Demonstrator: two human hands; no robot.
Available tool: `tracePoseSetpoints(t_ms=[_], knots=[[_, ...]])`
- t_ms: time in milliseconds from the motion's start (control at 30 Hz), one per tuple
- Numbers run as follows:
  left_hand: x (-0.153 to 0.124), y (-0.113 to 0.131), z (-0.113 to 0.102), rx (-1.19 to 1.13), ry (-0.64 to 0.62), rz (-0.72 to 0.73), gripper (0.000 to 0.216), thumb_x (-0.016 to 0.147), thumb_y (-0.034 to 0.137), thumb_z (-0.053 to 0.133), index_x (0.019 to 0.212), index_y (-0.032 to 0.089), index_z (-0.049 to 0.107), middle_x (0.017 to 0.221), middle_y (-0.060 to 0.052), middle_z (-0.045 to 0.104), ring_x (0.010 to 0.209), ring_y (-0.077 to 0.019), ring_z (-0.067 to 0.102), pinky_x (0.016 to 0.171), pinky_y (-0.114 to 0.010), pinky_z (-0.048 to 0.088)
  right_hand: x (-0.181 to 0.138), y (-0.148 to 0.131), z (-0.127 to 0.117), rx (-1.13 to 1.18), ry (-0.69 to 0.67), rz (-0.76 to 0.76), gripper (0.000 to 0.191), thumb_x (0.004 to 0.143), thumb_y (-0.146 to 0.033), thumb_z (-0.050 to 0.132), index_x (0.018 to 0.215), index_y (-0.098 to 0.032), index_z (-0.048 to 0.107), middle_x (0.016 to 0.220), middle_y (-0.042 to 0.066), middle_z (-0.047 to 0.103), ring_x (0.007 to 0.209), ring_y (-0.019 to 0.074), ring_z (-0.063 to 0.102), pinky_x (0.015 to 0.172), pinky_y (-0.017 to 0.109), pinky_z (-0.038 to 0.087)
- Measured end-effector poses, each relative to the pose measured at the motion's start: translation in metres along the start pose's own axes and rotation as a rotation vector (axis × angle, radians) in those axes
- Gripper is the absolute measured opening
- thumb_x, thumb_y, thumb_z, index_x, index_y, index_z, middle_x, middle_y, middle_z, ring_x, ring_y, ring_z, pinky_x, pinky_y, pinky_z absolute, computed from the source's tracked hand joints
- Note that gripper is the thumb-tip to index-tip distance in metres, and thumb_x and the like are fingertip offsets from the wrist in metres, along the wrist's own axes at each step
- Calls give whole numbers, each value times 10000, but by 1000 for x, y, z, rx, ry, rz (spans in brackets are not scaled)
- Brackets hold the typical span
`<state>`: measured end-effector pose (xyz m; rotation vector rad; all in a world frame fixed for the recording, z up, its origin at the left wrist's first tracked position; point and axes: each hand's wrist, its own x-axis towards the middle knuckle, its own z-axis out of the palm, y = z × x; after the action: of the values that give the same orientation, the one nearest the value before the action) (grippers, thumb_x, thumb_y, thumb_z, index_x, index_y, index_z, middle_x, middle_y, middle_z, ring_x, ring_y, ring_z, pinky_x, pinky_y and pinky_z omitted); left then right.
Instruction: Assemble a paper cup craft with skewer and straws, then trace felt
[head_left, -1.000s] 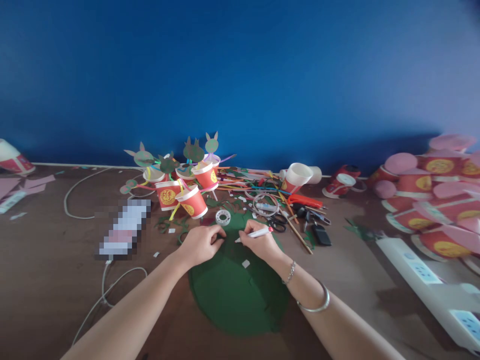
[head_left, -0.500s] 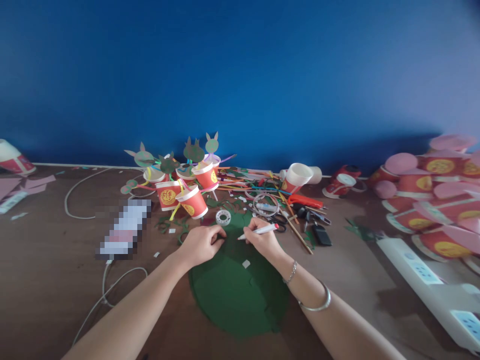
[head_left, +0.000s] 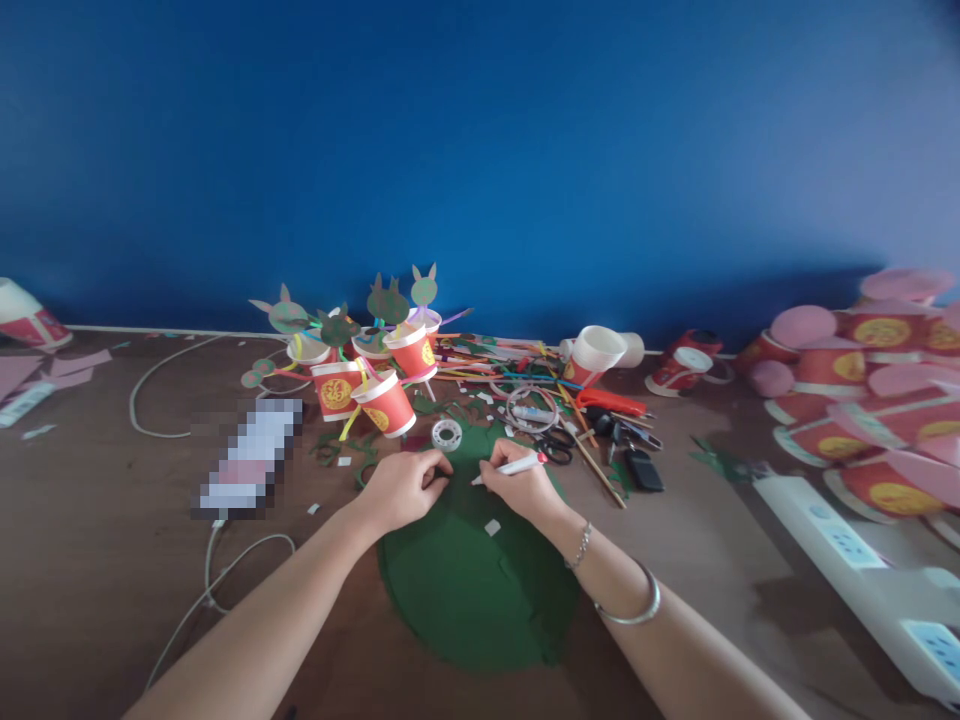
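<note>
A large rounded sheet of green paper point(head_left: 472, 590) lies on the table before me. My right hand point(head_left: 529, 492) is closed around a white marker point(head_left: 519, 466) with a red end, its tip low over the upper part of the paper. My left hand point(head_left: 401, 492) rests at the paper's upper left edge, fingers curled and thumb near the forefinger, pressing on the green paper. Just beyond the hands stands a roll of white tape point(head_left: 447, 446). A small white scrap point(head_left: 492, 527) sits on the sheet below the marker.
Red paper cups point(head_left: 384, 404) with green animal heads stand behind my left hand. Black scissors point(head_left: 555, 447), a wooden stick point(head_left: 600, 468) and keys point(head_left: 615, 432) lie to the right. A phone point(head_left: 251, 455) is at left, a power strip point(head_left: 817, 520) at right. Behind is a blue wall point(head_left: 480, 160).
My right hand and the marker have shifted slightly left, with the marker's red end lower. My left hand and the green paper have stayed put.
</note>
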<state>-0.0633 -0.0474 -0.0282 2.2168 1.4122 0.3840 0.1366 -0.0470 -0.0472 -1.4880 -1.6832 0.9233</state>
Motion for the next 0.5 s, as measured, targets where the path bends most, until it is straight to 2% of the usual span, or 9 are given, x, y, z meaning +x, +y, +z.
tracePoseSetpoints(t_ms=[500], knots=[[0, 0, 1, 3, 2, 6, 110, 785, 236, 556, 856, 223, 639, 511, 61, 475, 496, -110, 471, 521, -218, 273, 0, -2, -1, -31, -4, 13, 226, 688, -264, 528, 529, -219, 373, 456, -55, 444, 453, 98, 414, 443, 212, 295]])
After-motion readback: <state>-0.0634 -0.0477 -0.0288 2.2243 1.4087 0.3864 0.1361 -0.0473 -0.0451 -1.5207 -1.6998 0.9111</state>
